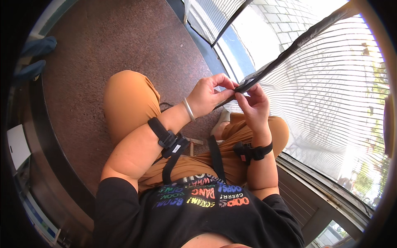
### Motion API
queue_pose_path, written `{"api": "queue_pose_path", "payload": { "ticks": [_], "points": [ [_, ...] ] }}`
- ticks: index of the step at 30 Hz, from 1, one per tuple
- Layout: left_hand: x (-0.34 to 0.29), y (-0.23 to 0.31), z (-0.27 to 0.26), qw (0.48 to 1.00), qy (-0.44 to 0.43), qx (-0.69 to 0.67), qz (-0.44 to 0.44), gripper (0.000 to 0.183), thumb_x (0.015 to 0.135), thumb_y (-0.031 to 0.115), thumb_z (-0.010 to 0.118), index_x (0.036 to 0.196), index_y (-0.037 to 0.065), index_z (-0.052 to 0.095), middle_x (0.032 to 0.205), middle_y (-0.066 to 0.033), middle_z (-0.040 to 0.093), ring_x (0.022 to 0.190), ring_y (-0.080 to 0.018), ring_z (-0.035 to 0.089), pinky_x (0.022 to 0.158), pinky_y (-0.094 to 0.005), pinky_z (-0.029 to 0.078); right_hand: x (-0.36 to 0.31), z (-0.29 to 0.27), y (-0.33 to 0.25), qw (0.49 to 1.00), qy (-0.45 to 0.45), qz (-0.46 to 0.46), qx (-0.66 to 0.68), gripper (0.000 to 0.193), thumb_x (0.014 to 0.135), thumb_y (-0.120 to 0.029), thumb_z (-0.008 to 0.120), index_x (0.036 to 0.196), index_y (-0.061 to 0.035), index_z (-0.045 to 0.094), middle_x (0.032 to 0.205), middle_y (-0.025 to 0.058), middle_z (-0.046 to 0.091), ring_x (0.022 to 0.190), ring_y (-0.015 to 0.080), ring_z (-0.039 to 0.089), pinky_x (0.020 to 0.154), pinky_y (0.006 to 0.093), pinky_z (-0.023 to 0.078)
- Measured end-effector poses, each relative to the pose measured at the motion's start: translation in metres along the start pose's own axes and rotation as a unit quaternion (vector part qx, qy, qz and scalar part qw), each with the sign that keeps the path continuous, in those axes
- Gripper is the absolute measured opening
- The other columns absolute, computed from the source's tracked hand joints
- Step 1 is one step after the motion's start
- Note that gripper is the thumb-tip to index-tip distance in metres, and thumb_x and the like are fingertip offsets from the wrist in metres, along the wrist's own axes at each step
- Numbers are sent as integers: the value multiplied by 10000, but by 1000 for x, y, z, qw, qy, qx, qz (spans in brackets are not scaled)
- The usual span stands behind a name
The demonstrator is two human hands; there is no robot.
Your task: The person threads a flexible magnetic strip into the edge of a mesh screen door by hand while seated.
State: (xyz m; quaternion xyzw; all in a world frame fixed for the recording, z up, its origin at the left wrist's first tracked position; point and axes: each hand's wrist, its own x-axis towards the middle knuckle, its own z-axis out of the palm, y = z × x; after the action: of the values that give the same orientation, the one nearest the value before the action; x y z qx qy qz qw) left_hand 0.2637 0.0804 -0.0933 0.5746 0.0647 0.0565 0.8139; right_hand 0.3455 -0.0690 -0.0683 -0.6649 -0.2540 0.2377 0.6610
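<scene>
A see-through door curtain with fine dark lines hangs on my right, edged with a black strip. My left hand pinches that black edge between thumb and fingers. Close beside it, my right hand also pinches the strip, its thumb turned toward the left hand. The fingertips of both hands nearly meet on the edge. Whether something small sits between them, I cannot make out. The strip's lower end runs below my left hand toward my foot.
A second striped curtain panel hangs beyond the door opening. Paving shows outside. Brown speckled floor lies ahead and left. At far left are another person's blue trouser legs. A metal door sill runs along my right.
</scene>
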Motion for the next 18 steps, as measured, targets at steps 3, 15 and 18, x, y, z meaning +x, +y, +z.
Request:
{"api": "queue_pose_path", "payload": {
  "ticks": [3, 15, 18],
  "points": [
    [0, 2, 0, 992, 24, 98, 76, 95, 866, 13, 594, 961, 3, 593, 1074, -110, 629, 961, -140, 612, 816, -268, 517, 2, 5, 0, 1000, 20, -4, 8, 146, 790, 47, 668, 847, -9, 546, 886, 25, 597, 790, 79, 591, 652, 208, 515],
    [-1, 4, 0, 988, 58, 130, 59, 250, 873, -19, 572, 1122, -36, 577, 984, -125, 681, 911, -115, 633, 784, -234, 511, 6, 6, 12, 999, 37, -21, -33, 141, 769, 3, 711, 813, -8, 577, 790, 2, 583, 699, 72, 582, 604, 200, 503],
    [-2, 4, -1, 978, 49, 184, 86, 324, 882, -22, 553, 1206, -37, 543, 1027, -147, 671, 939, -124, 623, 808, -244, 507, 7, 7, 13, 996, 36, -46, -65, 125, 759, 7, 711, 795, -9, 593, 793, 20, 594, 700, 82, 589, 597, 211, 512]
  ]
}}
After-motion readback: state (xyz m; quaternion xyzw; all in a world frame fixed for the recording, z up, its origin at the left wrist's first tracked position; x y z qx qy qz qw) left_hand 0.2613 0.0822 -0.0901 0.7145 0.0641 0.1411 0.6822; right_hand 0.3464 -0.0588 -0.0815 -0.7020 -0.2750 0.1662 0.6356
